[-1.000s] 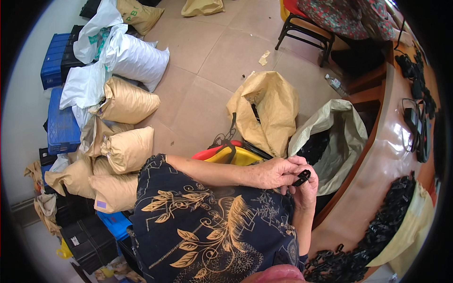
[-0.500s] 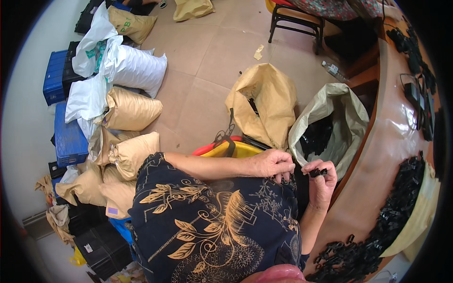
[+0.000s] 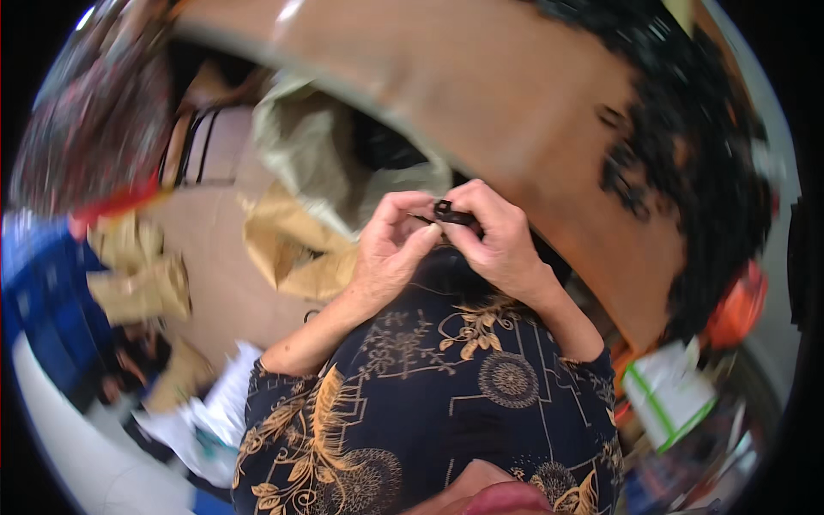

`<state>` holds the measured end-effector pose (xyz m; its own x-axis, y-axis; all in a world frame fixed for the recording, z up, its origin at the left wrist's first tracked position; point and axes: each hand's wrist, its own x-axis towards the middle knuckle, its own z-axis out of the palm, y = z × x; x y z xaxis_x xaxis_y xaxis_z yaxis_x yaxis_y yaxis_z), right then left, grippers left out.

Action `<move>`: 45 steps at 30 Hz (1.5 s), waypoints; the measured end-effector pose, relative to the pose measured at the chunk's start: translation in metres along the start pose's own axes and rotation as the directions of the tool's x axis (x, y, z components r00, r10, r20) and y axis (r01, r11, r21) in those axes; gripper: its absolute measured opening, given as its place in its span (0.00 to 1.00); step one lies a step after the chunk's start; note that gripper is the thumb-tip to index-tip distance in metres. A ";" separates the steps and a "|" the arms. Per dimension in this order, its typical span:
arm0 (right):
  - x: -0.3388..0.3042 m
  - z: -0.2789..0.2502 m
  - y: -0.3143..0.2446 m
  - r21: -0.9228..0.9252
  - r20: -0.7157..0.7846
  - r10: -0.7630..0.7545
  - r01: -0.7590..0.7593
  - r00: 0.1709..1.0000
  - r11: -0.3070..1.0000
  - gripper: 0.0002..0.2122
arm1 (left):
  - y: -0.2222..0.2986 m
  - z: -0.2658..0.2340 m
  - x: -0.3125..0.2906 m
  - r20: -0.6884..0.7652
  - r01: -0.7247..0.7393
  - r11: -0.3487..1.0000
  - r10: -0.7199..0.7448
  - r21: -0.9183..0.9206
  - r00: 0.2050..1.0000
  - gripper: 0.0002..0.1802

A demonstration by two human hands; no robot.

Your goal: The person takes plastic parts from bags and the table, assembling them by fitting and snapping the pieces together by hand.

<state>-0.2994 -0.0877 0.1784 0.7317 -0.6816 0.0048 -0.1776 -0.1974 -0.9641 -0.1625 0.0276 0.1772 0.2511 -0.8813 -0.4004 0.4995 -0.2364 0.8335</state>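
My two hands meet in front of my chest, over the edge of the table. Between the thumb and fingers of my right hand (image 3: 505, 240) are small black plastic parts (image 3: 457, 215), one with a squarish open end. My left hand (image 3: 386, 249) is closed in a pinch, its thumb and fingertips against the left end of these parts. A thin dark sliver shows inside its curled fingers, too small to make out. Just beyond my hands stands an open whitish woven sack (image 3: 296, 142) with black contents. A tan sack (image 3: 287, 245) gapes beside it on the left.
The brown table (image 3: 549, 112) curves from the far side round to my right. A large pile of black plastic parts (image 3: 687, 146) lies along its far right. Blue crates (image 3: 51, 283), paper sacks (image 3: 142, 275) and a white sack (image 3: 215, 429) stand at left. A green-edged white package (image 3: 669, 399) is at right.
My view has turned to the right, toward the table and its pile. My left hand has come up to meet my right hand at the black parts. Much of the surroundings is blurred.
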 end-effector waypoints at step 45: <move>-0.102 -0.194 0.031 -0.167 -0.669 0.169 -0.367 0.724 0.915 0.03 | -0.022 0.125 0.120 0.676 -0.679 0.463 0.207 0.570 0.707 0.18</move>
<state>-0.5072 -0.1605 0.1996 0.0601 -0.9980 0.0184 -0.5413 -0.0481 -0.8395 -0.2472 -0.1242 0.1590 -0.2794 -0.9489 0.1466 -0.4117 0.2563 0.8745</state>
